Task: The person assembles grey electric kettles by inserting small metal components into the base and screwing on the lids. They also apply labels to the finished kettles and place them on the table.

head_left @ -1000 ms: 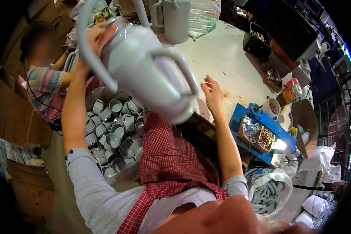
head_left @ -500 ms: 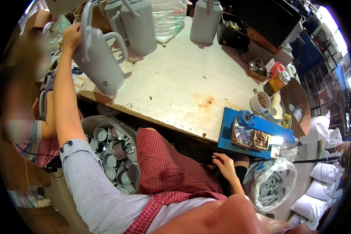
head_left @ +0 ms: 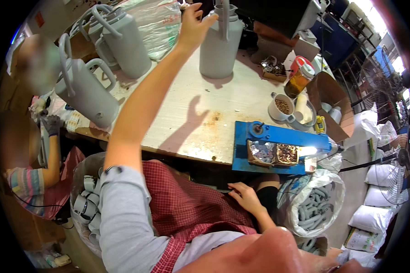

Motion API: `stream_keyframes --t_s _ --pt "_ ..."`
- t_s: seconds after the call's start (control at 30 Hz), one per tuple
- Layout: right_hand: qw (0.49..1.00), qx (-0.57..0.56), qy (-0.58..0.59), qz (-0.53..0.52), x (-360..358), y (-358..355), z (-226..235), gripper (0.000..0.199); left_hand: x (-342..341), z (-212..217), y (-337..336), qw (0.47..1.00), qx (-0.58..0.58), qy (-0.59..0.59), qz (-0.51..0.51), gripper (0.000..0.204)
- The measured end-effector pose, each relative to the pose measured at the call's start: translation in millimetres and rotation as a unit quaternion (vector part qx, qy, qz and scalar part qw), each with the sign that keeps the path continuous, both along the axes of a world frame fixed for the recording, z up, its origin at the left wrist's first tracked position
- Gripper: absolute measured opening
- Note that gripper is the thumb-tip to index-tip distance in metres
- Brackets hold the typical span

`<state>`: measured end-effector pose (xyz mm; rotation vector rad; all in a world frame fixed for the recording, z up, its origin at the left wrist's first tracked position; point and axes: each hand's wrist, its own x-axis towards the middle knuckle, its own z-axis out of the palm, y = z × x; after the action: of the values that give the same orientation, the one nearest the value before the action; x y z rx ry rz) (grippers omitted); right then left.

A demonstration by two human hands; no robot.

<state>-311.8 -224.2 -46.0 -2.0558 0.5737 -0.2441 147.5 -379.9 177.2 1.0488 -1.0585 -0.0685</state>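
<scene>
My left hand [head_left: 192,25] reaches far across the worktable [head_left: 187,123], fingers apart, with the fingertips at the shoulder of a tall grey plastic jug [head_left: 221,45] that stands upright at the back. It grips nothing. Two more grey jugs with loop handles stand to the left, one at the table's left edge [head_left: 84,95] and one further back [head_left: 123,43]. My right hand [head_left: 246,198] rests open on my red checked apron [head_left: 187,204] below the table edge.
A blue fixture [head_left: 278,136] with two small trays of parts sits at the front right, with a cup of small parts [head_left: 281,107] behind it. A bag of grey handles [head_left: 312,209] stands at my right, a bag of grey caps [head_left: 86,204] at my left. Another person [head_left: 27,182] sits at the left.
My left hand let go of the jug at the table's left edge and swung right to the far jug. My right hand came down from the table to my lap.
</scene>
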Motion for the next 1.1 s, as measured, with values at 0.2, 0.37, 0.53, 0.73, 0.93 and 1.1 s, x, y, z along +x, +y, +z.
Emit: stream_keyframes --t_s 0.2,0.37,0.53,0.73,0.93,1.1 --pt "0.997 0.010 0.005 -0.071 -54.4 14.3 -3.5 0.029 -49.9 12.1 -84.8 0.981 0.096 0.154 0.067 0.066" --pt "0.997 -0.001 -0.007 -0.076 -72.1 9.6 -16.5 0.027 1.3 16.8 3.7 0.969 -0.062 0.223 0.082 0.029" --pt "0.982 0.155 -0.107 -0.004 -14.6 6.0 -4.8 0.037 -12.3 65.4 245.8 0.969 -0.042 0.213 -0.118 0.035" --pt "0.686 0.668 -0.287 -0.032 61.0 23.8 18.4 0.056 -67.0 5.9 404.0 0.895 -0.059 0.269 -0.351 0.042" --pt "0.746 0.510 -0.315 -0.290 -29.7 35.1 54.5 0.028 -147.4 -114.9 440.7 0.896 0.091 0.389 -0.193 0.091" --pt "0.878 0.208 -0.298 -0.312 -72.5 43.7 55.8 0.029 -224.9 -151.2 390.8 0.896 0.100 0.430 -0.043 0.089"
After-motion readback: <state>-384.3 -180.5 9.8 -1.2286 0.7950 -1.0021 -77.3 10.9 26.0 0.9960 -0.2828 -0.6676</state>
